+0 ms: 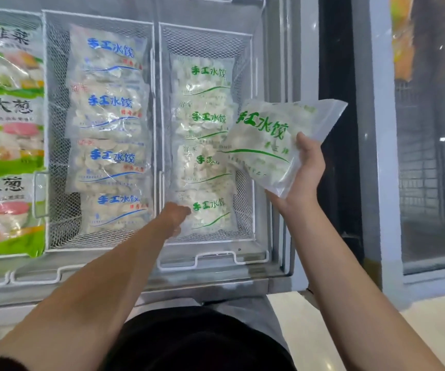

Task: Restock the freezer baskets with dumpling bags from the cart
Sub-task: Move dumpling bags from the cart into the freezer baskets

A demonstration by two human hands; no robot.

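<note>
Right hand (305, 167): grip under a green-print bag (275, 140), tilted at 3 o'clock of the basket (245, 183) — ready to drop in.
Left hand (177, 215): on the nearest bag (210, 212), 6 o'clock end — likely making room; grip unclear.

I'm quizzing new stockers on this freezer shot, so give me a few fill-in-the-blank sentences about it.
1. The right hand holds a dumpling bag printed in ____ lettering.
2. The left hand reaches into the basket of ____-lettered bags.
3. The middle basket holds ____-lettered bags.

Missing words: green; green; blue
</note>
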